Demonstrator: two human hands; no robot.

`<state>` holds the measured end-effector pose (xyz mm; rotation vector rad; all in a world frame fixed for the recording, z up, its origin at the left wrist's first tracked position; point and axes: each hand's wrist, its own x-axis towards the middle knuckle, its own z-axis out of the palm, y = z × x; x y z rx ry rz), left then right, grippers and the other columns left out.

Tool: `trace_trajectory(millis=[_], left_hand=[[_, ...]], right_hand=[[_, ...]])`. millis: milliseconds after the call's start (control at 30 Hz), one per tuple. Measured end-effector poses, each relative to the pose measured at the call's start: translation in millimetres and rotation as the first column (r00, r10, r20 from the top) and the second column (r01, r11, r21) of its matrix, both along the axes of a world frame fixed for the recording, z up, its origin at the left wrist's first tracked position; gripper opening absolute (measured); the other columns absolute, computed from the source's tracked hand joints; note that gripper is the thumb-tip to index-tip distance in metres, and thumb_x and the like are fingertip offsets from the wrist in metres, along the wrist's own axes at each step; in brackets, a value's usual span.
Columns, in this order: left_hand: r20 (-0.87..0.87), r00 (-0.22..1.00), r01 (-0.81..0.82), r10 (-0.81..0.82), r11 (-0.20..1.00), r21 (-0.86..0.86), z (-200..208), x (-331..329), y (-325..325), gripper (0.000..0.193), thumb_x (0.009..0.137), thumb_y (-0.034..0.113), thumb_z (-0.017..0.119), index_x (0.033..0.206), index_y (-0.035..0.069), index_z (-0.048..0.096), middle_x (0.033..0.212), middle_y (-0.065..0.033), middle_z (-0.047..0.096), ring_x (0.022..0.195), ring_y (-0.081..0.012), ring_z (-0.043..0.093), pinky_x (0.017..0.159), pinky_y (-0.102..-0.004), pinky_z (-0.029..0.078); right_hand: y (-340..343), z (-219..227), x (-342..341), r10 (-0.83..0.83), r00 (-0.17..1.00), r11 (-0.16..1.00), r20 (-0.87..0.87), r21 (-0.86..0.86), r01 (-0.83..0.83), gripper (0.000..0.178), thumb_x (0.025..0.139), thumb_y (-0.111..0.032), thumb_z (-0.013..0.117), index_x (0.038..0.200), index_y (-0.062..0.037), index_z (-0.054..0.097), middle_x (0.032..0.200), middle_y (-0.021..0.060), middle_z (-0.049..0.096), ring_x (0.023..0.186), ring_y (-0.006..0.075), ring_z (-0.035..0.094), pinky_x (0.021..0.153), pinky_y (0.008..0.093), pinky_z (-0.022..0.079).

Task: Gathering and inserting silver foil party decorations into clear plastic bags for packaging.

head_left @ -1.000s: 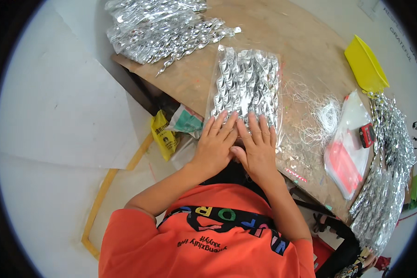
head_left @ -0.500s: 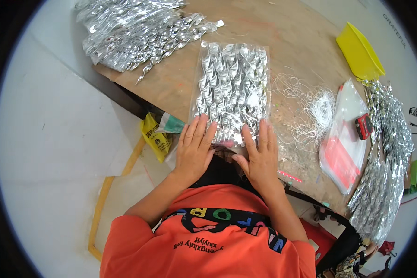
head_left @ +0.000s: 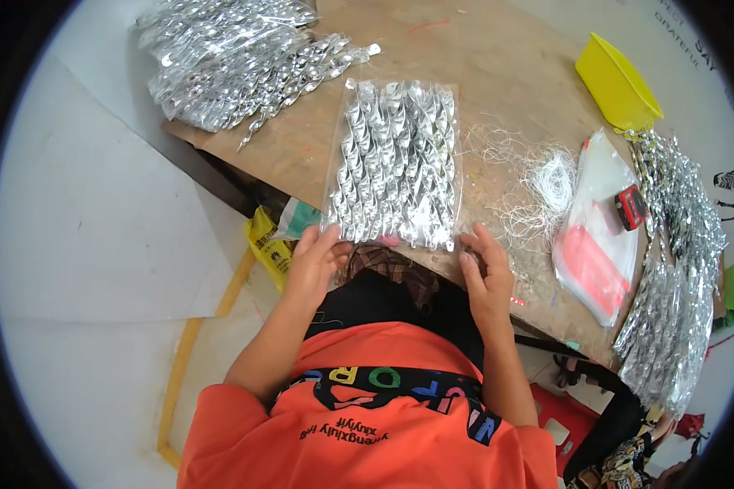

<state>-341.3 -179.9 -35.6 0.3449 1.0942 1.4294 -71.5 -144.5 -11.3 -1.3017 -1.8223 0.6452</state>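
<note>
A clear plastic bag (head_left: 332, 179) of silver twisted foil strips (head_left: 395, 163) lies flat at the near edge of the table, the strips side by side along its length. My left hand (head_left: 308, 267) is at the bag's lower left corner, fingers loosely apart, the fingertips at or touching the plastic. Just beside the lower right corner, my right hand (head_left: 491, 273) is open, its thumb and fingers apart and slightly bent. Neither hand appears to grip anything.
More bagged silver strips (head_left: 236, 73) are piled at the far left of the brown table (head_left: 497, 49). To the right are tangled white string (head_left: 550, 183), flat clear bags (head_left: 595, 269), a red-and-black tape measure (head_left: 630, 208), a yellow basin (head_left: 618, 81) and hanging silver strips (head_left: 669, 326).
Both hands have come off the top of the bag and spread outward to its lower corners. The strips now lie more evenly, and the view has shifted slightly.
</note>
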Motion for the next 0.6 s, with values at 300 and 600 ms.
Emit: trace_trajectory(millis=[300, 600], left_hand=[[0.380, 0.918, 0.094, -0.114, 0.993, 0.072, 3, -2, -17, 0.030, 0.096, 0.027, 0.054, 0.118, 0.007, 0.053, 0.112, -0.0111, 0.062, 0.100, -0.0223, 0.060, 0.088, -0.0394, 0.049], [0.379, 0.904, 0.178, -0.200, 0.980, 0.092, -11, 31, -9, 0.026, 0.095, 0.024, 0.056, 0.108, 0.002, 0.057, 0.110, -0.0145, 0.065, 0.101, -0.0228, 0.063, 0.092, -0.0386, 0.050]], right_hand=[[0, 1, -2, -0.048, 0.994, 0.995, -0.098, -0.088, 0.040, 0.050, 0.085, -0.005, 0.061, 0.134, -0.0071, 0.050, 0.108, 0.0103, 0.066, 0.099, 0.0178, 0.058, 0.084, 0.0297, 0.045], [-3, 2, -7, -0.007, 0.998, 0.999, 0.070, 0.054, 0.003, 0.048, 0.085, -0.004, 0.062, 0.132, -0.0063, 0.053, 0.108, 0.0120, 0.065, 0.094, 0.0187, 0.061, 0.080, 0.0292, 0.047]])
